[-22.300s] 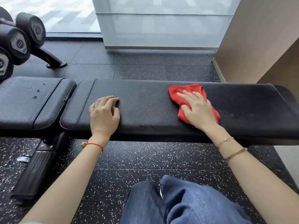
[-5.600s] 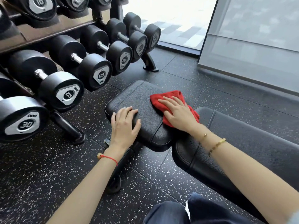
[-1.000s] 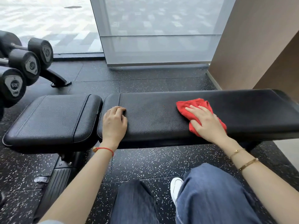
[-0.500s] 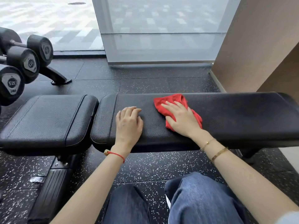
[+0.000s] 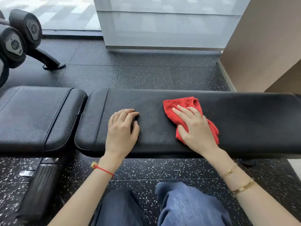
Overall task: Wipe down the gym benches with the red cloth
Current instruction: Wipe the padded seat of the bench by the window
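A long black padded gym bench (image 5: 244, 121) runs across the view, with its shorter seat pad (image 5: 35, 116) to the left. The red cloth (image 5: 180, 103) lies crumpled on the long pad, right of its middle. My right hand (image 5: 193, 126) presses flat on the cloth with straight fingers, covering its near part. My left hand (image 5: 122, 129) rests palm down on the bare pad to the cloth's left, its fingertips slightly bent, holding nothing.
Black dumbbells (image 5: 19, 35) on a rack with a slanted foot (image 5: 48, 60) stand at the far left. Speckled black rubber floor (image 5: 146, 72) lies behind the bench, a glass panel (image 5: 162, 25) beyond it, a brown wall (image 5: 263, 46) at right. My knees in jeans (image 5: 187, 206) are below.
My right hand has slid the red cloth to the right along the long pad, away from my left hand, which stays resting on the pad.
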